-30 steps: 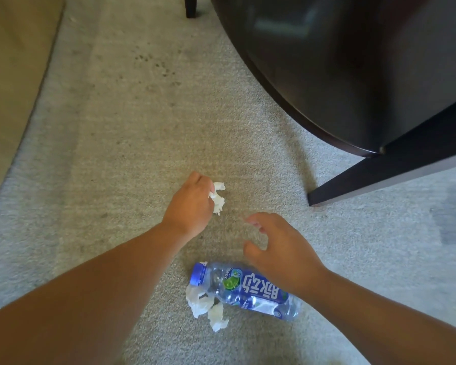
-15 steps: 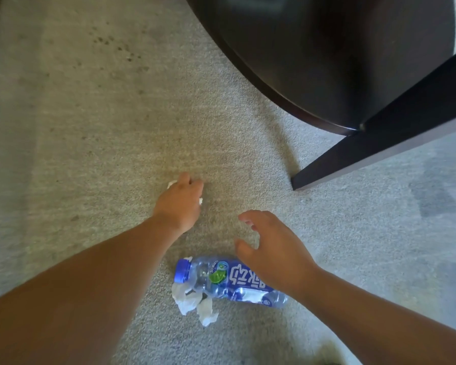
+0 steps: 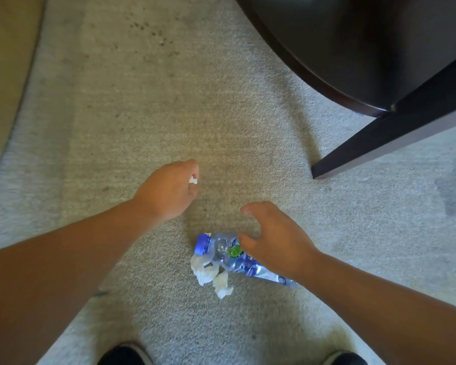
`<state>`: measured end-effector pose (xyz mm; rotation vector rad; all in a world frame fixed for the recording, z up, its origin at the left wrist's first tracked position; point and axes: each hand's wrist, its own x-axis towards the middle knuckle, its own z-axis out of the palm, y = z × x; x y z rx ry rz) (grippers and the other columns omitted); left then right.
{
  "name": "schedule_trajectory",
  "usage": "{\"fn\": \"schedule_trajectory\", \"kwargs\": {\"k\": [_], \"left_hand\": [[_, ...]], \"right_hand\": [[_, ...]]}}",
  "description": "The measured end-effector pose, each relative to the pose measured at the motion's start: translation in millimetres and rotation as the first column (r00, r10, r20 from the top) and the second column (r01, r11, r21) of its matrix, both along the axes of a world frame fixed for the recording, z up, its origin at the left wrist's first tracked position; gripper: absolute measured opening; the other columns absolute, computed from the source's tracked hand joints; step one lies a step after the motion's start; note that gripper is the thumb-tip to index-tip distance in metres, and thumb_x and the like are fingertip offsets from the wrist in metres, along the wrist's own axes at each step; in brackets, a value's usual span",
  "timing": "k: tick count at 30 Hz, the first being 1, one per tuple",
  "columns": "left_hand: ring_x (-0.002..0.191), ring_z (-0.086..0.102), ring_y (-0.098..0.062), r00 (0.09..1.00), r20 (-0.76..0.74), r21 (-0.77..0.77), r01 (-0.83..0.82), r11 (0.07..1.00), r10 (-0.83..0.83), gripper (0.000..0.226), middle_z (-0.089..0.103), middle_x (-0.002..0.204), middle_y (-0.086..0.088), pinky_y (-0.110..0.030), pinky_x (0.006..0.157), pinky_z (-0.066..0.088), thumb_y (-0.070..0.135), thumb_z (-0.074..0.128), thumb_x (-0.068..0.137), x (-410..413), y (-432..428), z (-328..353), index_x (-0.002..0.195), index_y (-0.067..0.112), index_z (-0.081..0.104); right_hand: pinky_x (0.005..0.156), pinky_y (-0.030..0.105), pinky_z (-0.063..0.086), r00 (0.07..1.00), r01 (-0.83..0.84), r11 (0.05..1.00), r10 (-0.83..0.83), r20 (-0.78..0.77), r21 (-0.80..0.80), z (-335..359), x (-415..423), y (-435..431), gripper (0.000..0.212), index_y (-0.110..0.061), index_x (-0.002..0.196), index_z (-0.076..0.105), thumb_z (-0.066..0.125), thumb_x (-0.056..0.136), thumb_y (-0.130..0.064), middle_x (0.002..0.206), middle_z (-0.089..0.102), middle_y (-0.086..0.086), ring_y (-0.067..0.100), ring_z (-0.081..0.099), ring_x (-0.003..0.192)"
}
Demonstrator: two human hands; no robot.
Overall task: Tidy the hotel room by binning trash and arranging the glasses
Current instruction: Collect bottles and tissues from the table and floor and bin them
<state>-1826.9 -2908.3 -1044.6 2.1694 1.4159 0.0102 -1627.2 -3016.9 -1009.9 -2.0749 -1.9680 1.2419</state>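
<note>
My left hand [image 3: 169, 192] is closed around a small crumpled white tissue [image 3: 193, 180], of which only a bit shows between the fingers. A crushed clear plastic bottle [image 3: 223, 250] with a blue cap and blue label lies on the carpet below it. My right hand [image 3: 274, 239] hovers over the bottle's middle with fingers spread and curled, holding nothing. Two crumpled white tissue pieces [image 3: 211, 275] lie against the bottle's cap end.
A dark round table [image 3: 353, 48] fills the upper right, and its dark leg [image 3: 379, 143] meets the carpet right of my hands. Beige carpet [image 3: 142, 114] has small dark spots at the top. My shoes [image 3: 124, 355] show at the bottom edge.
My left hand closed on the small tissue and lifted it off the carpet. My right hand moved down over the bottle.
</note>
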Motion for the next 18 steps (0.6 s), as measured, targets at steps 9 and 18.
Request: {"fn": "schedule_trajectory", "kwargs": {"k": [9,18], "left_hand": [[0.069,0.047,-0.01,1.0,-0.017,-0.002,-0.017,1.0,0.017,0.008,0.05,0.085,0.005,-0.022,0.056,0.033,0.016,0.053,0.087,-34,-17,21,0.084,0.023,0.052],[0.076,0.053,-0.014,0.998,-0.057,0.03,-0.016,0.999,0.017,0.018,0.051,0.089,0.006,-0.016,0.058,0.031,0.039,0.054,0.091,-33,-27,21,0.086,0.021,0.053]], "right_hand": [[0.102,0.035,0.041,0.988,-0.096,0.993,0.103,0.118,-0.066,-19,1,-18,0.074,-0.028,0.144,0.031,0.066,0.081,-0.049,0.138,0.041,-0.003,0.018,0.044,0.124],[0.105,0.041,0.035,0.949,-0.185,0.975,0.209,0.237,-0.122,-41,1,-35,0.095,-0.03,0.144,0.022,0.07,0.069,-0.064,0.137,0.038,-0.004,0.019,0.04,0.124]]}}
